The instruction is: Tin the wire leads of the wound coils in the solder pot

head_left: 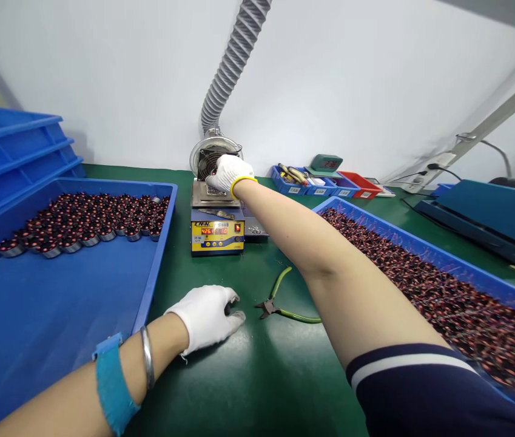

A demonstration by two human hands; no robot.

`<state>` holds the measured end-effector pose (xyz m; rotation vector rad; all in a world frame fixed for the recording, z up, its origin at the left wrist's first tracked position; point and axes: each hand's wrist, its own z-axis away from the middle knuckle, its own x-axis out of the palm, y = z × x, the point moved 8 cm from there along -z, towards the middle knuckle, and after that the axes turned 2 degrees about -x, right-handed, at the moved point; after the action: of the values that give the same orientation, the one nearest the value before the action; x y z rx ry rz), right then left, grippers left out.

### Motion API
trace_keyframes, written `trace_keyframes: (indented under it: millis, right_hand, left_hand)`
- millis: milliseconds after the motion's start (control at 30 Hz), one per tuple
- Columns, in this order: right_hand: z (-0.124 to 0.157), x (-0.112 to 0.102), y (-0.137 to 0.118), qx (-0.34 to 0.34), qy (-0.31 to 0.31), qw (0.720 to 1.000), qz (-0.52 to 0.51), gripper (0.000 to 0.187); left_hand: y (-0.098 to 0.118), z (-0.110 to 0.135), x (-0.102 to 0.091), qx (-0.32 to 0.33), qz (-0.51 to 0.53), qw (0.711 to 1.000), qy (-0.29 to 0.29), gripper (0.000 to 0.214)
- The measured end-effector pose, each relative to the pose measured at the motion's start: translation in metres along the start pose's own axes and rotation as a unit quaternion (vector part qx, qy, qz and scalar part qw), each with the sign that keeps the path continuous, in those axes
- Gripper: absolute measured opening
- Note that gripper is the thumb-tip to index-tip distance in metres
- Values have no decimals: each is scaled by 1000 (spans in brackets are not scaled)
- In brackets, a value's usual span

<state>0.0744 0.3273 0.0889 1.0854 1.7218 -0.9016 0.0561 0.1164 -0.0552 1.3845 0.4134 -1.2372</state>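
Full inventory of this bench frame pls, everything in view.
left tray: 1, blue, left side of green mat
wound coils: many, dark red on silver bases, far end of left tray
stacked trays: several, blue, far left
heater unit: 1, yellow-blue front, red display, centre back
fan: 1, metal, behind heater unit, under grey hose
cutters: 1, green handles, mat centre
right tray: 1, blue, right side
loose coils: many, dark red, filling right tray
small bins: blue plus one red, by wall
left hand: white glove, on mat beside cutters
right hand: white glove, on heater unit top
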Motion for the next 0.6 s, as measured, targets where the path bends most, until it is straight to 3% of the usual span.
trace_keyframes:
  millis: [133,400,600]
  right_hand:
    - [0,3,2,12,-22,1000,11,44]
    - [1,2,4,6,-6,1000,-8,41]
    - [-6,-12,10,10,23,999,-42,47]
  left_hand:
    - [0,0,1,-6,-10,1000,-10,41]
    - [1,1,-1,-15,-1,1000,-10,39]
    - [0,0,0,-14,3,1000,-13,40]
